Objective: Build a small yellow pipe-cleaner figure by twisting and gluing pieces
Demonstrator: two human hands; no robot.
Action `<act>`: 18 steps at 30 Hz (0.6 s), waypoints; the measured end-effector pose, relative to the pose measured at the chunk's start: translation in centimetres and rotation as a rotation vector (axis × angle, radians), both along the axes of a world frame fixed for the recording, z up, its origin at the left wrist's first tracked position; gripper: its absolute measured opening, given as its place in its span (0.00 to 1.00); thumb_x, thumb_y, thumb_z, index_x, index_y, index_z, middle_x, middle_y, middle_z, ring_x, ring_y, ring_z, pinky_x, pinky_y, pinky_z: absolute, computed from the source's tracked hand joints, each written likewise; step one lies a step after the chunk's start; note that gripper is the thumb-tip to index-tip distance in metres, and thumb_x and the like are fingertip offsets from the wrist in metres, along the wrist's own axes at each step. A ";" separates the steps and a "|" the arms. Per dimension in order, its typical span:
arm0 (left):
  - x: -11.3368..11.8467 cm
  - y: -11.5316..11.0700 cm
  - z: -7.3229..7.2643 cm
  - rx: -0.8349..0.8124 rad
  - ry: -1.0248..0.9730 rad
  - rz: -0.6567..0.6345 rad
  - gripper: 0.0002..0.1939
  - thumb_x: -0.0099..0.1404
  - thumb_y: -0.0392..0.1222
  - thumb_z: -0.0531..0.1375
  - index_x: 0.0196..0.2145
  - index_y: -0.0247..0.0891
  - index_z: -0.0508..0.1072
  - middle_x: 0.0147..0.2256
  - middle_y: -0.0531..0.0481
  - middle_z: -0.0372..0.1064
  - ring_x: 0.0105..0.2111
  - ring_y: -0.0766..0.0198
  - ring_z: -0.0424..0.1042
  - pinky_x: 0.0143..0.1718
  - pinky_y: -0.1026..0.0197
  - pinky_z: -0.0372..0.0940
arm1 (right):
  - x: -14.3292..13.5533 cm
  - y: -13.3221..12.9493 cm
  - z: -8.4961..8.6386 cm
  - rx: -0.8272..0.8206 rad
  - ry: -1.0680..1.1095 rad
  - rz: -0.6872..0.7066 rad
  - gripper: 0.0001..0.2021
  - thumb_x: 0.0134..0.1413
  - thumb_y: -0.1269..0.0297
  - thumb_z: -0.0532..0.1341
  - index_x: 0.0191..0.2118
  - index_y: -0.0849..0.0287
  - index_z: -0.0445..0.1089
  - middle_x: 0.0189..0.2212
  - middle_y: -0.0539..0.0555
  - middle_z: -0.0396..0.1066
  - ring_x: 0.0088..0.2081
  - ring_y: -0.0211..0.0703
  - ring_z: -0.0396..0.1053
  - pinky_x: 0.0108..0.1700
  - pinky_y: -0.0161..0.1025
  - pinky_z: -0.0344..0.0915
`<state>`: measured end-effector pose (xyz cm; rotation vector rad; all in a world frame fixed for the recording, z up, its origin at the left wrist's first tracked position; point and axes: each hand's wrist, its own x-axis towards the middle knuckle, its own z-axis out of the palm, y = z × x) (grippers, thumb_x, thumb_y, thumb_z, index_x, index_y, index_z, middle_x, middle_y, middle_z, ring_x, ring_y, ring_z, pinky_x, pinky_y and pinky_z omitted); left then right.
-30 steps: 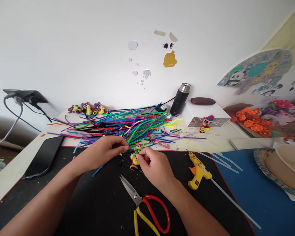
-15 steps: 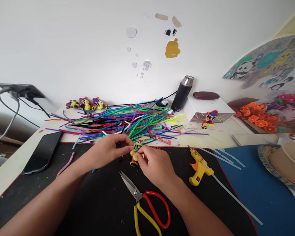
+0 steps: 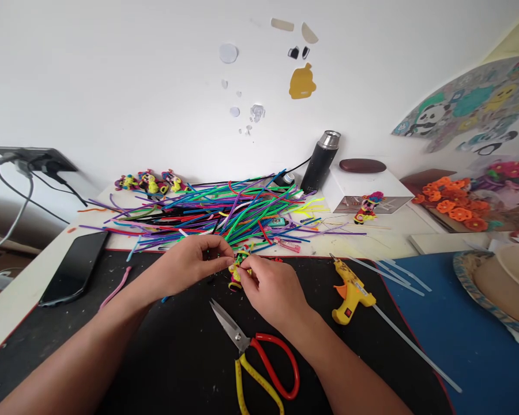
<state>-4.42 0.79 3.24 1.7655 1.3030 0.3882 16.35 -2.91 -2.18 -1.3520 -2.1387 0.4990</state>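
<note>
Between my two hands is a small pipe-cleaner figure (image 3: 234,276) in yellow, green, red and black, partly covered by my fingers. My left hand (image 3: 199,258) pinches its left side with thumb and forefinger. From the right, my right hand (image 3: 272,285) is closed on the figure's front, its fingertips hiding the middle of it. Just below the hands, scissors (image 3: 241,343) with one red and one yellow handle lie on the black mat (image 3: 168,357), blades slightly apart. Behind the figure spreads a heap of coloured pipe cleaners (image 3: 225,210).
A yellow glue gun (image 3: 350,291) lies at right near several clear glue sticks (image 3: 398,274). At left are a phone (image 3: 75,268) and a pink pipe cleaner (image 3: 116,288). A black flask (image 3: 322,161), a white box (image 3: 372,178) and finished figures (image 3: 149,183) stand along the wall.
The view has shifted very slightly. Both hands keep the same hold on the figure, with no clear movement of other things.
</note>
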 end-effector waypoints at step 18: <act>0.4 -0.1 0.0 -0.098 -0.082 -0.026 0.14 0.63 0.53 0.64 0.33 0.39 0.74 0.27 0.55 0.66 0.27 0.64 0.61 0.28 0.63 0.56 | 0.4 0.4 1.1 -0.320 0.433 -0.007 0.05 0.65 0.64 0.63 0.37 0.56 0.76 0.24 0.46 0.72 0.25 0.37 0.67 0.29 0.34 0.55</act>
